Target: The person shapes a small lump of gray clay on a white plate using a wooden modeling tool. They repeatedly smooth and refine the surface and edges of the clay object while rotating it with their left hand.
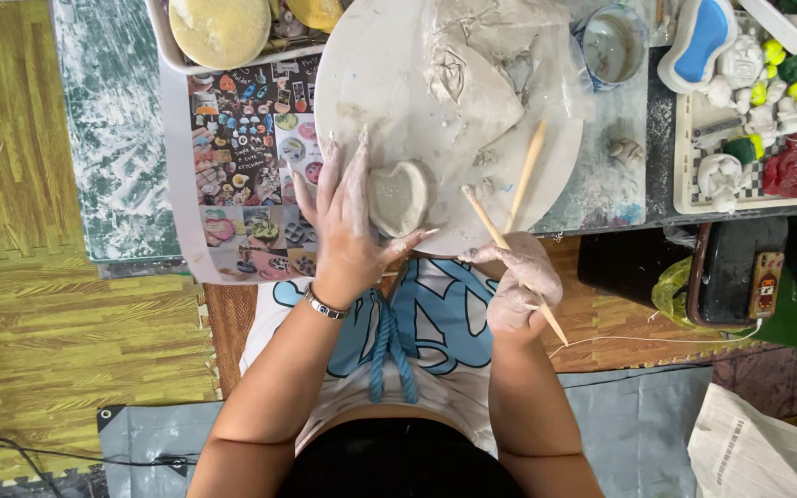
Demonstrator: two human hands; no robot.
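Note:
A small heart-shaped clay dish (398,196) sits near the front rim of a round white board (371,83). My left hand (348,226), smeared with clay, rests flat beside the dish with the thumb against its lower edge. My right hand (518,281) is closed around a thin wooden modelling stick (500,240) whose tip points toward the dish. A second wooden stick (526,175) lies loose on the board to the right. A slab of grey clay (477,74) lies further back on the board.
A cup of cloudy water (611,46) stands behind the board. A tray of small painted clay figures (758,120) is at the right. A yellow sponge (219,28) sits in a tray at the back left, above a printed picture sheet (242,175).

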